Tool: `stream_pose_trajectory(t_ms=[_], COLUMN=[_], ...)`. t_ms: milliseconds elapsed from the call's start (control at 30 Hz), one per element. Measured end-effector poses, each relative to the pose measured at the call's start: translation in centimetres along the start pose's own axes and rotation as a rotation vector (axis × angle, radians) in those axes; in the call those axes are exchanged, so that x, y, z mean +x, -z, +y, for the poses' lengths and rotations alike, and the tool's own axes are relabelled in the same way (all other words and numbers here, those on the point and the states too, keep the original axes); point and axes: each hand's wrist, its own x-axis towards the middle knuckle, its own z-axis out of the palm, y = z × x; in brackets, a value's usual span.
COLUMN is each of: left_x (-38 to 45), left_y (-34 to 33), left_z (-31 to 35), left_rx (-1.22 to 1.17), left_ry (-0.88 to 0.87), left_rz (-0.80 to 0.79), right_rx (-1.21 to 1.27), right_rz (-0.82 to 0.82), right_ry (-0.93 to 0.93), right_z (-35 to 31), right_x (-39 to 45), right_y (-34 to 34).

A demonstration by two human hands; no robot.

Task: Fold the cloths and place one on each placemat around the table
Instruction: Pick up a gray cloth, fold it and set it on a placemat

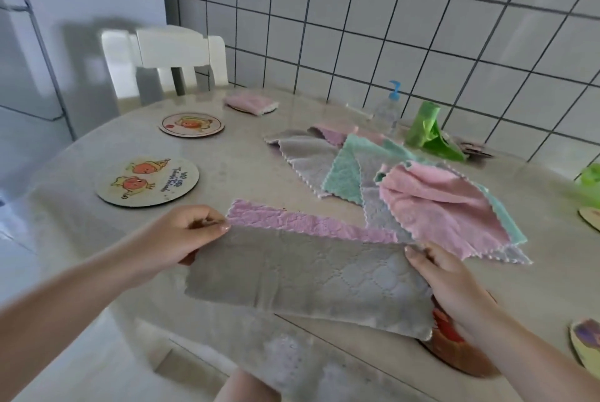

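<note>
Cloth (302,275): you hold it half-folded above the table's (227,174) near edge, keeping its corners aligned.
Left hand (191,232): pinches the left corner.
Right hand (444,281): grips the right end.

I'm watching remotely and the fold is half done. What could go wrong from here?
1. The grey and pink cloth is held only at its top corners by the left hand and right hand; the fold already sits uneven, so it could end up crooked.
2. Its right corner is close to the loose pink cloth on the pile, which might get dragged along.
3. The near placemat is partly hidden under the right hand, so placing may be off.
</note>
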Motion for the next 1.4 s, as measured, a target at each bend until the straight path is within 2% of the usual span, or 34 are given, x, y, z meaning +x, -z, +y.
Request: stream_pose_trajectory(t_ms=[167,400,1200,1300,1400], left_x=[3.8,7.2,10.2,10.0,9.4], left_y=[0.2,-0.2,-1.0,-1.0,-0.7], left_z=[0.3,0.5,-0.7,-0.3,0.2], left_rx=[0.412,0.678,0.757,0.803,0.887], left_ry=[-0.242,-0.317,-0.353,-0.323,-0.343], left_rz=[0.072,0.161,0.202,0.186,0.212], right_rx=[-0.297,-0.510,-0.610,-0.618,-0.612], right_rz=[0.036,0.054,0.072,0.065,0.128], right_ry=[0.100,0.079,0.015,0.001,-0.004], right_z=[0.1,0.3,-0.2,-0.1,-0.5], right_x=[2.9,5.4,7.4,7.5,6.8], right_y=[-0.1,-0.1,-0.6,-0.6,-0.5])
